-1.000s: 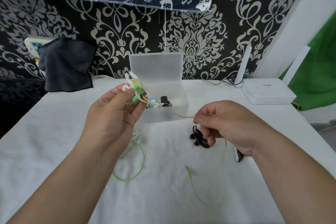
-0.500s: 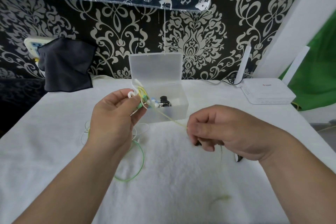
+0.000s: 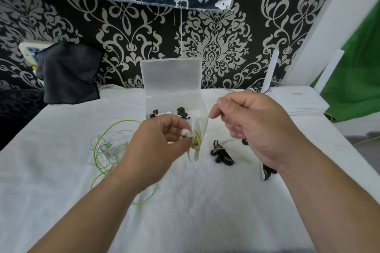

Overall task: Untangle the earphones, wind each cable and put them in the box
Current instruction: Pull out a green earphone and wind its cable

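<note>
My left hand (image 3: 156, 150) pinches a small bundle of white and green earphones (image 3: 194, 139) just in front of the clear plastic box (image 3: 197, 101). My right hand (image 3: 253, 127) pinches the green cable (image 3: 205, 127) and holds it taut up from the bundle. Loose green and white cable loops (image 3: 107, 146) trail on the cloth to the left, partly hidden by my left arm. The box stands open with its lid up and holds black and pale earphones. Black earphones (image 3: 221, 154) lie on the cloth between my hands.
A white cloth (image 3: 205, 211) covers the table. A white router (image 3: 300, 100) sits at the back right, a dark cloth (image 3: 67, 72) hangs over a socket at the back left. Another black piece (image 3: 267, 172) lies under my right wrist.
My left hand has dropped lower and to the right with the bundle. My right hand has risen and pulled the green cable upward; the loose loops have spread out on the left.
</note>
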The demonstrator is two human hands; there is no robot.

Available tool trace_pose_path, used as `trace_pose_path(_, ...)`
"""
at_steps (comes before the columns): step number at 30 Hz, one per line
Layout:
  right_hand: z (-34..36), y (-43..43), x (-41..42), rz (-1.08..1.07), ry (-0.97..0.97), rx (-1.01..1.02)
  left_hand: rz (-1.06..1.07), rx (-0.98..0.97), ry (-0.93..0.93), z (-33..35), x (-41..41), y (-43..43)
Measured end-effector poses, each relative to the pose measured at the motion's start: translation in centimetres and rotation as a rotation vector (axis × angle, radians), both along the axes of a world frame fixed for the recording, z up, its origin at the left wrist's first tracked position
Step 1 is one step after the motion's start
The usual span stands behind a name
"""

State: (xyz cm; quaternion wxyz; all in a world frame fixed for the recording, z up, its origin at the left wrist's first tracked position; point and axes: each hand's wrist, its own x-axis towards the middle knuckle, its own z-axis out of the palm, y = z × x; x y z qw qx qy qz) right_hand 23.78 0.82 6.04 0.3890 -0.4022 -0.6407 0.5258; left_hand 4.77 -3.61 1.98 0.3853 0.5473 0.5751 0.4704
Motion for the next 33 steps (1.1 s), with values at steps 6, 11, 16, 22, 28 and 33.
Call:
trace_pose_path(6,-0.8,0.2,-0.3,-0.165,-0.245,0.143,-0.221,-0.023,-0.032,0.3,1.0,-0.8)
trace_pose_path(11,-1.6,0.7,-0.2,-0.242,-0.291,0.008,-0.254,0.0,-0.366,0.5,1.0,-0.6)
trace_pose_path(16,-2.1,0.9,-0.5,-0.254,-0.321,-0.062,-0.207,0.009,-0.483,0.5,1.0,-0.6)
trace_pose_path(22,-1.8,0.8,-0.4,-0.266,-0.312,0.027,-0.228,0.012,-0.523,0.6,0.7,-0.5)
trace_pose_path(28,-2.5,-0.4,-1.3,0.175,-0.468,-0.17,-0.041,0.024,-0.643,0.7,0.5,-0.2)
trace_pose_path(33,-1.7,-1.0,-1.3,0.308,-0.391,-0.146,0.091,0.004,-0.637,0.5,0.1,0.3)
